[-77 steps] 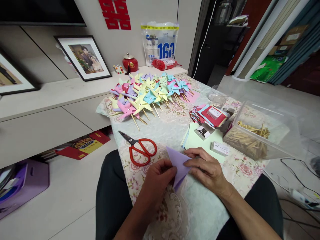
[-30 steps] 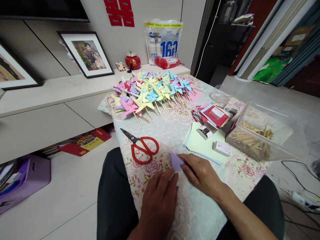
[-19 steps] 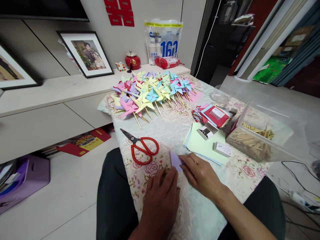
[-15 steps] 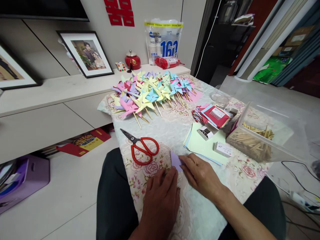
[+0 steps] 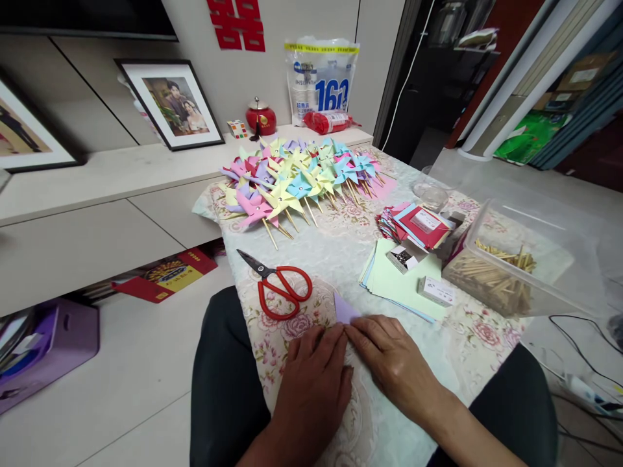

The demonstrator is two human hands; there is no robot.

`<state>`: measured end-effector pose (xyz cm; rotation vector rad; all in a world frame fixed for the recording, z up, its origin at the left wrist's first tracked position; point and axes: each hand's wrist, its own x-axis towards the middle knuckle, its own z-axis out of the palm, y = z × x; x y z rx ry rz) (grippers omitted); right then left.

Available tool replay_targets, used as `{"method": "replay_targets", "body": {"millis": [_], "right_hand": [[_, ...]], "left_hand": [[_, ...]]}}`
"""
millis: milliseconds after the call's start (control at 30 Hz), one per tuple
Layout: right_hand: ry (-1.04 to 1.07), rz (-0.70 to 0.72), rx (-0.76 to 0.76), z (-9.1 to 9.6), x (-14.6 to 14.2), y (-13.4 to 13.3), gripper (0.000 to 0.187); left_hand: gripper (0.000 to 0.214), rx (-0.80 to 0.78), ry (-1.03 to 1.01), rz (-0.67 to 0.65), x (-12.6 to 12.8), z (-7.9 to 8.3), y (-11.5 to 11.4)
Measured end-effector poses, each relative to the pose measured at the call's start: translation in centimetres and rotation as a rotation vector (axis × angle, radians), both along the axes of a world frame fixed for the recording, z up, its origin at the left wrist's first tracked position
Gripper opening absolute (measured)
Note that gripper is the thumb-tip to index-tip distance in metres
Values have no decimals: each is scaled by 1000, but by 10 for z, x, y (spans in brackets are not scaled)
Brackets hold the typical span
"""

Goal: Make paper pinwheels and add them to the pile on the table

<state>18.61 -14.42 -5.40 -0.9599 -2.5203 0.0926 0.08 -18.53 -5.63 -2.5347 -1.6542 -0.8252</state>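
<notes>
A folded piece of purple paper (image 5: 344,310) lies on the flowered tablecloth (image 5: 321,253) in front of me, its upper end pointed. Both my hands hold it down, and their fingers cover its lower part. My left hand (image 5: 314,373), fingers together and bent, presses near its lower edge. From the other side my right hand (image 5: 396,363) presses along the paper, its fingertips meeting those of the left. Red-handled scissors (image 5: 263,270) lie with blades parted, left of the paper. To the right, small boxes (image 5: 435,291) rest on a stack of light green sheets (image 5: 382,282).
Many paper pinwheels (image 5: 300,187) on sticks are heaped at the table's far end. A clear plastic bin (image 5: 487,275) of short wooden sticks stands on the right. Behind the boxes lie red and blue sheets (image 5: 413,224). A cabinet with picture frames (image 5: 221,143) runs along the back.
My right hand has slid left and down along the paper, up against my left fingertips. The paper's visible part has gone from a broad shape to a pointed triangle.
</notes>
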Motion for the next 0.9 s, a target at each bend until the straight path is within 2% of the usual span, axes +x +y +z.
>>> {"method": "replay_targets", "body": {"millis": [200,433,633,800,900], "right_hand": [[-27,26,33,-1,3,-2,34],[-95,30,40,4,3,-4,36],[-117,42,-7,4,4,-4,38],[25,4,-28,10,6,-2,35],[175,-93,-101,15,6,3,35]], "left_hand": [[49,-73,39,-153,-16,5,9],[45,-49,210,-154,-19,7,11],[39,-31,229,-164,-18,11,17],[44,-12,243,-148,-15,7,13],[46,-31,240,-105,-13,3,7]]}}
